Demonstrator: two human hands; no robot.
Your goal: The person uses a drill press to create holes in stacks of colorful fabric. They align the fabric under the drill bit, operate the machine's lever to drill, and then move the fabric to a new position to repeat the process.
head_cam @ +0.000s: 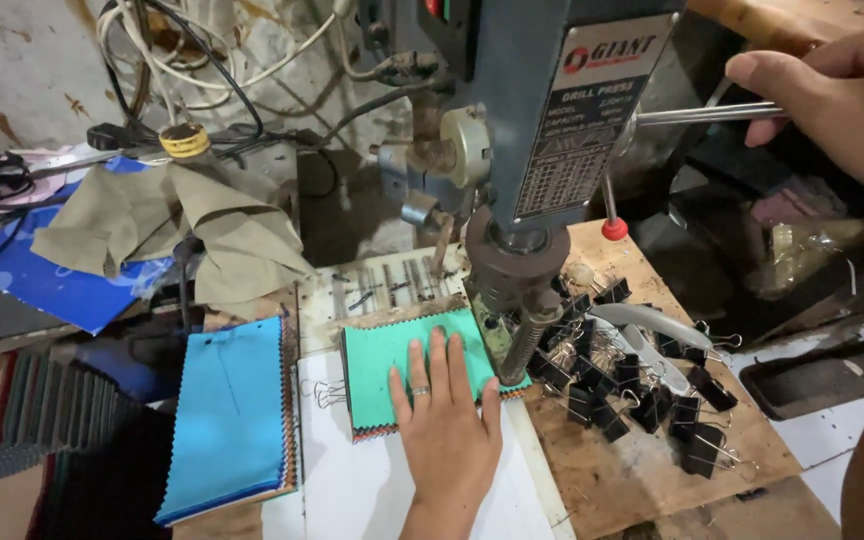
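The left hand (445, 420) is pressing flat on the green swatch stack (392, 362) while the right hand (837, 100) is gripping the feed lever (707, 114), risking fingers near the drill bit (524, 340).

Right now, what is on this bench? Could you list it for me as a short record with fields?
machine: blue-grey drill press
left hand: flat on a green fabric swatch stack under the drill chuck
right hand: gripping the metal feed lever
beside the stack: blue swatch stack
right of the drill: pile of black binder clips
behind: crumpled khaki cloth
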